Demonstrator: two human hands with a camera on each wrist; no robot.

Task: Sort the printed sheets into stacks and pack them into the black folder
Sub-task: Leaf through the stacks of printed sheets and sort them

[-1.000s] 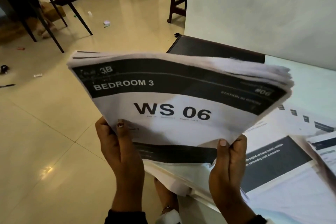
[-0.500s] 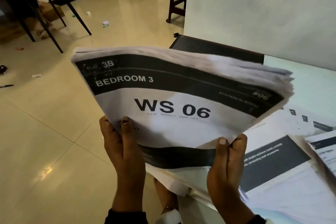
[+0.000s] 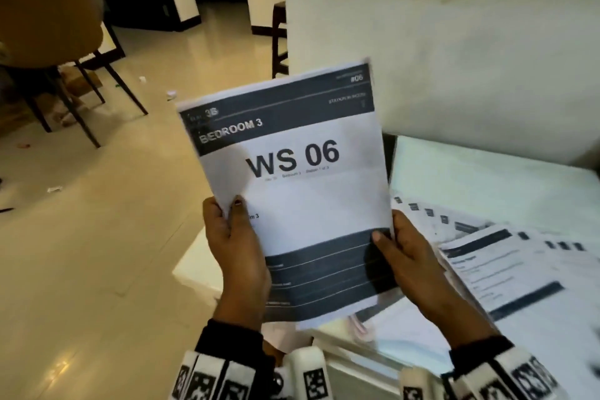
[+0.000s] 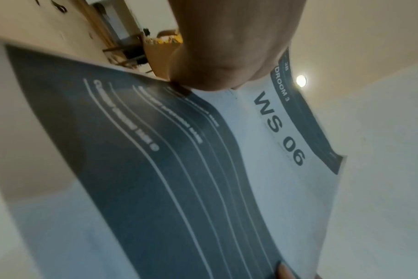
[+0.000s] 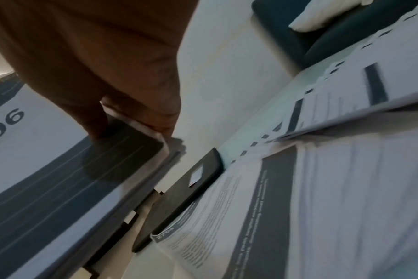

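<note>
Holding a thick bundle of printed sheets (image 3: 302, 198) upright in front of the chest, the person has its top page facing them, headed "BEDROOM 3" and "WS 06". The bundle is clear of the table, its lower edge hanging above the near table edge. The left hand (image 3: 235, 243) grasps the bundle's left edge, thumb pressed on the front page and fingers curled behind; the right hand (image 3: 406, 256) grasps the lower right edge the same way, thumb lying across the dark band at the foot of the page. Both hands are clamped on the paper, neither one slack. To the right, more printed sheets (image 3: 506, 273) lie fanned and overlapping on the white table (image 3: 487, 178). The black folder (image 5: 186, 190) lies flat on the table beyond them, closed as far as the right wrist view shows, with one sheet's corner overlapping its edge. This looks like the sorting stage, with the bundle gathered and being squared or read for its heading; packing has not begun. The next move probably calls for laying this bundle down as its own stack, keeping its edges aligned so no sheets slide out.
</note>
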